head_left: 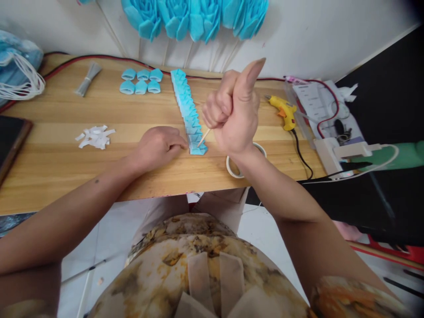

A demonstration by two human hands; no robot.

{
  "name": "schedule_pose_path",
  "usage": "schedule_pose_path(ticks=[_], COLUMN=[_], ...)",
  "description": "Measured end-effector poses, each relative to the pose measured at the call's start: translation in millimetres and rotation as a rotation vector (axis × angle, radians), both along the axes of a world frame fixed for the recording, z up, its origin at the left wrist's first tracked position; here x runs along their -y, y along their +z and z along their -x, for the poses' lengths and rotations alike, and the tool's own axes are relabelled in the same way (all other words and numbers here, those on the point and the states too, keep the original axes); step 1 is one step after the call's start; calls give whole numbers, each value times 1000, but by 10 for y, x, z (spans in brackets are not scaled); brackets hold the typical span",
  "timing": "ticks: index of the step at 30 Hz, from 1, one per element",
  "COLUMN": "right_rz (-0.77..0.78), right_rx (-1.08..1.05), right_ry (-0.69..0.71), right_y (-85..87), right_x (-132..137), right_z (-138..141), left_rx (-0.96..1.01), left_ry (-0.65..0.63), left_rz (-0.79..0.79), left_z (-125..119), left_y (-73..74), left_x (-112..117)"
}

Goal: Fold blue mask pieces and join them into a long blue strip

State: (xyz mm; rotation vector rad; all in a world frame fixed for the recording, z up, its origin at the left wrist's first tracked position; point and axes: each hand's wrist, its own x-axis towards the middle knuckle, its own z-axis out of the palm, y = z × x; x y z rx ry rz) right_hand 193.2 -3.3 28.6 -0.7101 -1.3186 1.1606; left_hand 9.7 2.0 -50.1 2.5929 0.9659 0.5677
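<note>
A strip of folded light-blue paper-like pieces, overlapping in a zigzag row (187, 106), lies lengthwise on the table. My left hand (162, 148) rests beside its near end, fingers curled and fingertips closed at the left edge. My right hand (236, 110) is held above the strip's right side, fingers wrapped round a thin wooden stick (204, 138) and thumb pointing up. The stick's tip is at the nearest folds. Under my right wrist sits a small white bowl (231, 171) with something brownish in it, partly hidden by the forearm.
Several blue folded rings (141, 86), white paper scraps (96, 137) and a tied bundle of thin strips (88, 79) lie left. Blue flowers on sticks (175, 20) lean at the wall. A yellow glue gun (284, 111) and a power strip (331, 154) are on the right.
</note>
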Motion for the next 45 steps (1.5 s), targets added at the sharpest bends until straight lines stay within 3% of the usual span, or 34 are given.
schedule_pose_path(ticks=[3, 11, 18, 24, 31, 36, 40, 45], right_rz=[33, -13, 15, -7, 50, -2, -31, 1], right_rx=[35, -40, 1, -2, 7, -24, -92, -33], right_ry=[-62, -50, -143, -41, -152, 13, -19, 2], right_y=[10, -40, 206, 38, 186, 47, 54, 5], right_x=[7, -28, 58, 22, 93, 97, 141, 154], right_z=[-6, 1, -21, -10, -1, 8, 19, 13], left_rx=[23, -21, -67, -61, -56, -76, -83, -43], left_ry=[25, -83, -70, -74, -74, -66, -57, -72], left_rz=[2, -67, -53, -50, -44, -33, -49, -56], left_z=[-1, -12, -11, -20, -18, -21, -24, -18], left_y=[23, -29, -36, -24, -37, -18, -29, -43], left_x=[5, -19, -25, -17, -19, -9, -6, -11])
